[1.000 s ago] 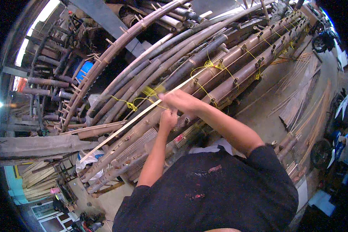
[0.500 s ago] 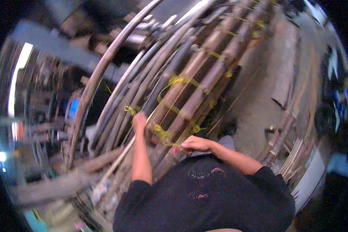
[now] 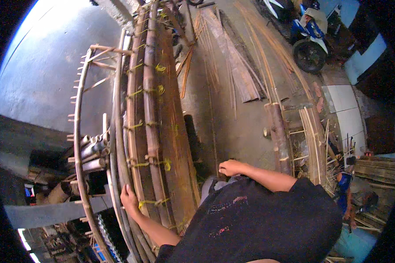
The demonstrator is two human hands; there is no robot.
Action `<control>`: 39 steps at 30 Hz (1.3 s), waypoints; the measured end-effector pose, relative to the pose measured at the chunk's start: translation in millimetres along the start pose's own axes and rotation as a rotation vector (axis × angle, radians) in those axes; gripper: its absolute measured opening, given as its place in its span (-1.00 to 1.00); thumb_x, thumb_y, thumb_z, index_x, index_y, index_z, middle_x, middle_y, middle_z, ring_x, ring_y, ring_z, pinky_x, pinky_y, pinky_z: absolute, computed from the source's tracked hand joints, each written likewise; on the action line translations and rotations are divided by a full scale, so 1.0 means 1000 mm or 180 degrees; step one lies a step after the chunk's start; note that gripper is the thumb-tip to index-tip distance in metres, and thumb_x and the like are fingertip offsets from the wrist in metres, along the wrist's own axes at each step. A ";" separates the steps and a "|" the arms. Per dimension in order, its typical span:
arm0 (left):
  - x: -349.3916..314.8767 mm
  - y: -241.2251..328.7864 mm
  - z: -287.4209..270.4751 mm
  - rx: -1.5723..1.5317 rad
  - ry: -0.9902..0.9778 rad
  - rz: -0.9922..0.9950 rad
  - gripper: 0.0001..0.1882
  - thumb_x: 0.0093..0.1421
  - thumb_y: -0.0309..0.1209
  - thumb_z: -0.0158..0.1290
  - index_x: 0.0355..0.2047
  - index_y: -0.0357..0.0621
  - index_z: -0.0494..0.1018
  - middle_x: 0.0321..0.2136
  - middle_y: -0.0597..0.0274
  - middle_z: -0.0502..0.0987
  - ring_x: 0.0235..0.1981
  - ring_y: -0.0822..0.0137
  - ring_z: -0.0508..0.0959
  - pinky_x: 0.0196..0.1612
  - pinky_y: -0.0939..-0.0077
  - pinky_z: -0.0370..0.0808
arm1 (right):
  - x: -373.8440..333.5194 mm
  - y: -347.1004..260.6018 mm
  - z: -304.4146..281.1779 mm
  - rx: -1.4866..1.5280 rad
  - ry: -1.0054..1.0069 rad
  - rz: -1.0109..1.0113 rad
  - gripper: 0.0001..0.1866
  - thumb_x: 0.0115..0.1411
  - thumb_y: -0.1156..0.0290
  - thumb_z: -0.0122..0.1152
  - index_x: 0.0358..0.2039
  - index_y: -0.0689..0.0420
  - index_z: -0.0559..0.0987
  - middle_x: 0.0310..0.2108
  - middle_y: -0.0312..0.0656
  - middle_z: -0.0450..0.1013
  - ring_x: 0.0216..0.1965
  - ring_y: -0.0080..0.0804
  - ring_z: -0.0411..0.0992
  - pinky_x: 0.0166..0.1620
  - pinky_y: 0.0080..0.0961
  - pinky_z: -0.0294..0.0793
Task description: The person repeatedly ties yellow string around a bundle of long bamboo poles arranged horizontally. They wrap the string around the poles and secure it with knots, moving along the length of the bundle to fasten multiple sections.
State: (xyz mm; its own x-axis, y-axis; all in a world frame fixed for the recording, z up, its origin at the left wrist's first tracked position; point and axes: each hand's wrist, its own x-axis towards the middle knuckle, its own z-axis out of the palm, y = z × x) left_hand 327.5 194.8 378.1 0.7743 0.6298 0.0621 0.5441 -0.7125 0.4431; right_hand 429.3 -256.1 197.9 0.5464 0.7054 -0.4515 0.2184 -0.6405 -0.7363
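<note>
1. Bamboo poles, bound with yellow cord, run down the frame, left of centre.
2. Left hand, lower left, beside the poles — its grip unclear.
3. Right hand, lower centre, fingers curled — any hold cannot be told.

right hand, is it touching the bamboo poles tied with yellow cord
No, the right hand is apart from the tied bamboo poles, near the front of the black shirt.

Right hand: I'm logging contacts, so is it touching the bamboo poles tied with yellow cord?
Apart. The head view shows a strip of floor between the right hand and the bamboo poles, which lie off to its left.
</note>
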 end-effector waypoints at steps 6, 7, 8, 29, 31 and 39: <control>0.108 0.197 0.097 -0.0335 -0.0227 0.0936 -0.64 0.28 -0.28 0.00 -0.03 -0.26 0.49 -0.10 -0.12 0.54 -0.08 0.02 0.56 -0.02 0.33 0.46 | 0.020 0.062 -0.119 0.0374 0.1210 0.0778 -0.66 0.20 0.12 0.06 -0.25 0.15 0.55 -0.24 0.06 0.52 -0.19 0.14 0.47 -0.14 -0.01 0.44; 0.131 0.203 0.131 -0.0383 -0.0153 0.1394 -0.67 0.27 -0.31 0.02 -0.05 -0.26 0.50 -0.14 -0.10 0.56 -0.10 0.07 0.57 -0.04 0.34 0.47 | 0.021 0.073 -0.137 0.0454 0.1356 0.0823 -0.65 0.20 0.11 0.06 -0.26 0.16 0.55 -0.25 0.07 0.52 -0.19 0.14 0.47 -0.15 -0.02 0.44; 0.139 0.240 0.152 -0.0578 -0.0309 0.1473 -0.68 0.26 -0.32 0.03 -0.06 -0.27 0.51 -0.15 -0.10 0.57 -0.12 0.06 0.58 -0.05 0.33 0.48 | 0.028 0.095 -0.144 0.0547 0.1380 0.0913 -0.64 0.20 0.11 0.06 -0.27 0.16 0.55 -0.25 0.07 0.52 -0.19 0.14 0.47 -0.15 -0.02 0.44; 0.235 0.384 0.949 -0.0084 -0.3688 0.1084 -0.65 0.23 -0.21 -0.04 -0.22 -0.29 0.49 -0.28 -0.23 0.55 -0.19 -0.23 0.52 -0.11 -0.02 0.46 | 0.270 0.423 -0.254 0.0425 0.2262 0.2237 -0.74 0.16 0.20 0.14 -0.34 0.15 0.53 -0.38 -0.01 0.48 -0.25 0.05 0.43 -0.12 -0.09 0.34; 0.246 0.366 1.056 0.0546 -0.3260 0.1612 -0.66 0.18 -0.23 -0.02 -0.24 -0.29 0.50 -0.30 -0.21 0.55 -0.24 -0.25 0.54 -0.17 0.01 0.50 | 0.272 0.459 -0.267 0.0659 0.2212 0.2018 -0.73 0.13 0.19 0.16 -0.36 0.16 0.52 -0.40 -0.03 0.46 -0.27 0.03 0.41 -0.11 -0.08 0.30; 0.240 0.433 1.280 0.0162 -0.2619 0.0693 -0.68 0.12 -0.29 0.05 -0.20 -0.25 0.50 -0.27 -0.19 0.53 -0.20 -0.15 0.54 -0.10 0.00 0.47 | 0.250 0.508 -0.320 0.0413 0.1265 0.2317 -0.68 0.14 0.14 0.15 -0.32 0.16 0.54 -0.38 -0.06 0.45 -0.24 0.00 0.40 -0.09 -0.11 0.29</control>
State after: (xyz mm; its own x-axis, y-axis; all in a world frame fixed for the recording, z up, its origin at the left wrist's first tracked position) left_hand 1162.5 -358.5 -560.0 0.8409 0.0659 -0.5371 0.3545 -0.8170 0.4547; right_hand 935.8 -502.1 -128.1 0.7645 -0.0456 -0.6430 -0.3804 -0.8372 -0.3930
